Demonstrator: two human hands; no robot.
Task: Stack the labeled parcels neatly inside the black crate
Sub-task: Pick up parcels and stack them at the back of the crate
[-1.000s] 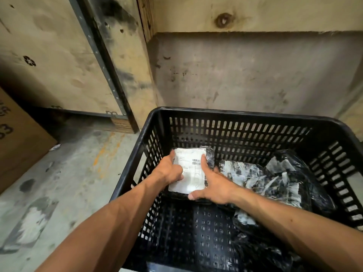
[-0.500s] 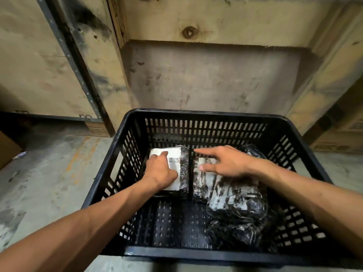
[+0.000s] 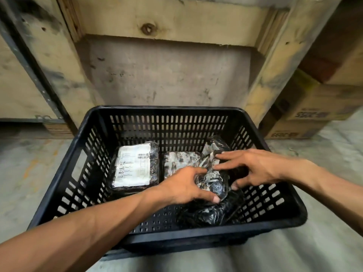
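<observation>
At crate's far left, labeled parcel [image 3: 135, 165] is laid flat, label up, against black crate [image 3: 198, 235] wall. Crumpled parcel [image 3: 213, 173] at centre-right is gripped between left hand [image 3: 184, 186] and right hand [image 3: 255, 169], likely for squaring beside it.

The crate [image 3: 125, 114] is matt black plastic, its walls pierced with slots. The parcels [image 3: 213, 185] are wrapped in glossy, crinkled black film (it catches the light), and one carries a smooth white paper label [image 3: 133, 165]. Behind stand rough, stained wooden boards [image 3: 167, 18] and dull cardboard boxes [image 3: 314, 107] on bare concrete floor [image 3: 25, 169].
</observation>
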